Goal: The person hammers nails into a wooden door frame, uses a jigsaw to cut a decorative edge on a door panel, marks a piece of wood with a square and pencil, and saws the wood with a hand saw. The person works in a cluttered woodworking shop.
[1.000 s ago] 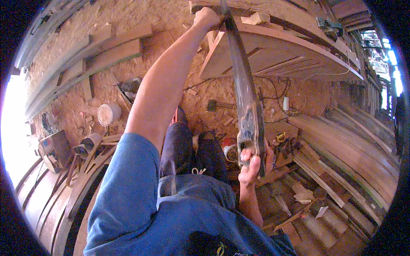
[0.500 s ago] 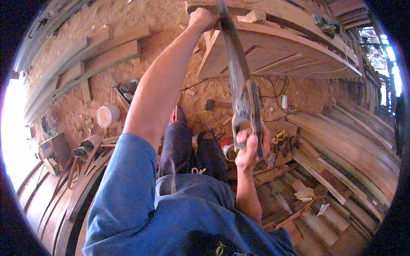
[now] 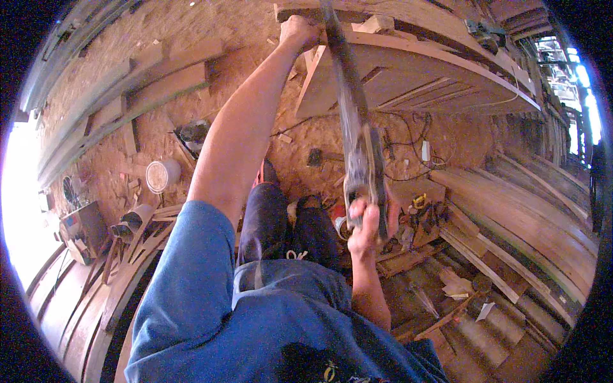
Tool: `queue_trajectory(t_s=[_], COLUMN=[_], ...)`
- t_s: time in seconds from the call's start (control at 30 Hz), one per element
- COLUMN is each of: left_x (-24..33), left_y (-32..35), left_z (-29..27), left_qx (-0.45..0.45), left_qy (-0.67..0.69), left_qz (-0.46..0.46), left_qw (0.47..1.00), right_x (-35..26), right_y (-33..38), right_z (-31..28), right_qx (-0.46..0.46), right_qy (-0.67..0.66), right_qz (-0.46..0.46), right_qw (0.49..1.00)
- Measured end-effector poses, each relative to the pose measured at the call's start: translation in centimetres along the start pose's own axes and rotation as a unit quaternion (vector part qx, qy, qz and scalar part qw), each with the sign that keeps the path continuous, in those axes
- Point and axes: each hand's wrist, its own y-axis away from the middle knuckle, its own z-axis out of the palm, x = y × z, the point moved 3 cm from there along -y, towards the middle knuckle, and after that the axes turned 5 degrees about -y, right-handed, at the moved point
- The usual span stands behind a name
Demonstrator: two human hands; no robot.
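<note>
My right hand is wrapped round the handle of a handsaw. Its long blade, blurred by motion, points away from me and crosses a wooden beam at the far edge of the view. Just left of the blade, my left hand is closed on the near side of the beam's end. The beam lies above a large panelled wooden board, with a small wood block close to the blade. The saw's far tip runs out of view, and the cut itself cannot be made out.
Long planks are stacked at right, and more boards lie at left. A white bucket stands on the dusty ground. A hammer and a dark cable lie ahead of my legs. A wooden box sits at far left.
The saw and my right hand have shifted slightly left, with the blade still across the beam. My left hand keeps its place on the beam.
</note>
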Motion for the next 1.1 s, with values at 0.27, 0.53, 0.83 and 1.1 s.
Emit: queue_trajectory(t_s=[0.27, 0.53, 0.83, 1.1], left_x=[0.9, 1.3, 1.7, 1.5], left_y=[2.0, 3.2, 3.5, 3.4], left_z=[-1.5, -2.2, -1.9, -1.4], left_qx=[-0.034, 0.046, 0.053, 0.036], left_qy=[0.057, 0.111, 0.149, 0.119], left_qz=[-0.014, -0.011, -0.036, -0.029], left_qw=[0.998, 0.993, 0.987, 0.992], right_x=[1.5, 1.9, 1.3, 5.2], right_y=[-0.1, 1.1, 0.0, -0.3], right_z=[-0.3, -2.0, -1.5, -3.7], right_qx=[0.008, -0.031, -0.048, -0.026], right_qy=[-0.011, -0.106, -0.065, 0.044], right_qz=[-0.063, 0.04, -0.067, -0.032], right_qw=[0.998, 0.993, 0.994, 0.998])
